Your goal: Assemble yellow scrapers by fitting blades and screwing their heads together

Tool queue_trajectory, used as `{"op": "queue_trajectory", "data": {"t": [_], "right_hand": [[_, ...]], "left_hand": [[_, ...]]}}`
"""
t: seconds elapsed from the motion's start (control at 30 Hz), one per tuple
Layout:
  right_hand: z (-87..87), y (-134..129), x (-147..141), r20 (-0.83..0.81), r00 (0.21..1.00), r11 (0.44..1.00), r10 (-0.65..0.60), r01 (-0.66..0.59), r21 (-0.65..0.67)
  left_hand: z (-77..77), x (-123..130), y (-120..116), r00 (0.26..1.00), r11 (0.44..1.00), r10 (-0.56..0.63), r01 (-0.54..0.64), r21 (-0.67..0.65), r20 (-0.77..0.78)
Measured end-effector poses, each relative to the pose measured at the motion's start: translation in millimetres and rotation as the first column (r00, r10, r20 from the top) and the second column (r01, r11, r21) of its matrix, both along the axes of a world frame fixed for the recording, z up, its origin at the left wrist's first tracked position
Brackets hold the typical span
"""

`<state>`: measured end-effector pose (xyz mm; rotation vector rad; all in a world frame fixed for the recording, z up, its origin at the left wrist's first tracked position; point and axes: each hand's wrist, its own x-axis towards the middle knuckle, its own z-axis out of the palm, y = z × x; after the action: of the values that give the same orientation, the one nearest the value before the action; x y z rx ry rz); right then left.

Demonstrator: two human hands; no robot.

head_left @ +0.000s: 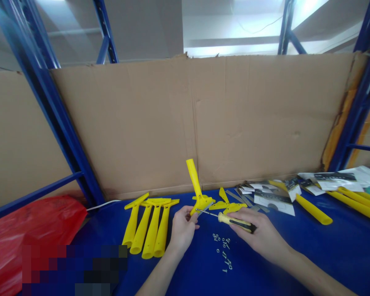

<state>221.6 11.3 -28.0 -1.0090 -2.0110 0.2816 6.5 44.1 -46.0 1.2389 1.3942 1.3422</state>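
My left hand (183, 228) is closed on the head of a yellow scraper (195, 181), its tubular handle tilting up and away. A thin metal blade (206, 206) shows along the head's edge. In my right hand (259, 232) is a screwdriver (234, 220) with a cream and black handle. Its shaft points left, and the tip meets the scraper head near my left fingers. Small screws and nuts (224, 242) lie loose on the blue table (203, 271) between my forearms. Loose yellow head pieces (225, 205) lie just beyond the screwdriver.
Several yellow scrapers (148, 226) lie side by side left of my hands. Metal blades (246, 198), printed packages (274, 199) and yellow tubes (313, 209) are at the right. A red plastic bag (40, 226) sits far left. Cardboard (142, 127) and blue posts (64, 119) close off the back.
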Motion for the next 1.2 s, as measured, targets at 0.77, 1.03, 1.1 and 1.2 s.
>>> {"op": "queue_trajectory", "data": {"t": [0.77, 1.03, 1.1, 1.2], "right_hand": [[30.9, -7.4, -20.3, -0.107, 0.941, 0.941, -0.321, 0.304, -0.151], [26.6, -11.7, -22.8, -0.109, 0.956, 0.959, -0.274, 0.263, -0.100], [25.6, -12.9, -23.1, -0.107, 0.945, 0.948, -0.310, 0.298, -0.115], [23.0, -12.1, -20.0, -0.138, 0.948, 0.952, -0.287, 0.266, -0.150]], "left_hand": [[-11.6, -0.9, 3.7, 0.984, 0.999, 0.019, -0.010, 0.052, -0.175], [-10.6, -0.4, 2.8, 0.988, 0.999, 0.020, -0.012, 0.053, -0.156], [-11.6, -0.5, 3.3, 0.988, 0.998, 0.032, -0.024, 0.051, -0.153], [-12.3, -0.6, 4.5, 0.987, 0.998, 0.055, -0.052, 0.023, -0.151]]}}
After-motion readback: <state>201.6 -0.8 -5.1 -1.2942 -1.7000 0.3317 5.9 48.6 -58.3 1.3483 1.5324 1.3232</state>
